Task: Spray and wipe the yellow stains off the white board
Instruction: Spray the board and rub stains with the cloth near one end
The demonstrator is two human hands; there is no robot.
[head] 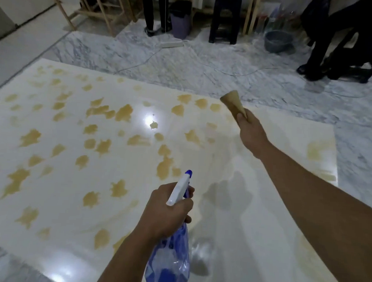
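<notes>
A large white board (252, 206) lies flat on the marble floor. Yellow stains (122, 112) cover its left and middle; the right part is mostly wiped, with faint smears near the right edge. My left hand (165, 214) grips a blue-and-white spray bottle (170, 258) low in the middle, its nozzle pointing forward over the board. My right hand (249, 130) is stretched out above the board's far right side and holds a yellowish-brown cloth (234, 102) that sticks up from its fingers.
Beyond the board, a white cable (204, 65) and power strip (172, 44) lie on the marble floor. At the back stand wooden frames (105, 11), a purple bin (181, 20), a dark stool (225, 22), a grey basin (278, 41) and people's legs (323, 40).
</notes>
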